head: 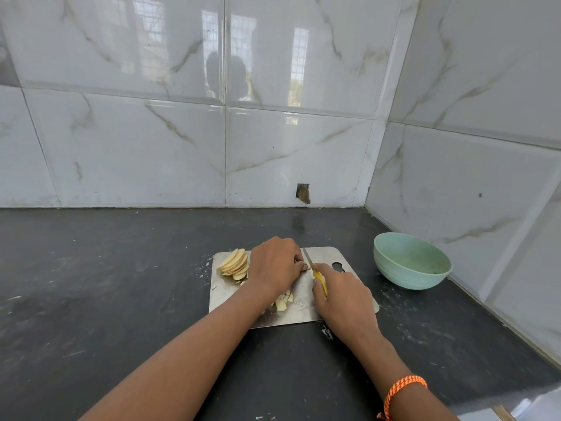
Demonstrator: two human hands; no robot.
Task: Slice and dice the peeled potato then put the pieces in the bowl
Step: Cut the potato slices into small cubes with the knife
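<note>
Potato slices (234, 262) wait fanned at the board's (321, 255) far left; our left hand (274, 265) pinches a few for dicing, our right hand (343, 296) grips the knife (315, 270).

Both forearms are bare, sleeveless; an orange-and-white braided thread bracelet (402, 391) circles the right wrist

Legible text, labels, brands, numbers, signs — none found on any surface or object in the head view.
</note>
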